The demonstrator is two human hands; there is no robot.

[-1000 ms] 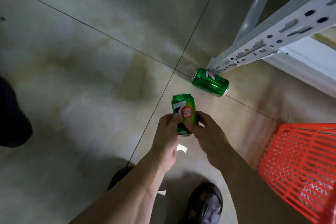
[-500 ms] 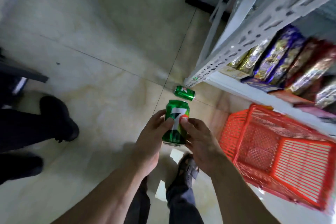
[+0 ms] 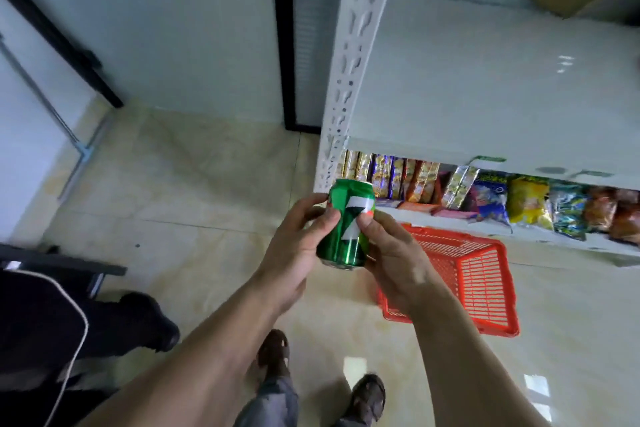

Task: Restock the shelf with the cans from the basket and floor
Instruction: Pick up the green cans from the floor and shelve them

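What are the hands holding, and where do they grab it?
A green can, upright. The left hand and right hand grip its sides, thumbs on the front.

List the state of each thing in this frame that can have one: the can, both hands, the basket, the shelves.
green can: off the floor, tilted, held by both hands.
left hand: grip curled round the can's left side.
right hand: grip curled round the can's right side.
red basket: on the floor beside the shelf; the part in view looks empty.
upper shelf: bare where visible.
lower shelf: stocked with snack packets.
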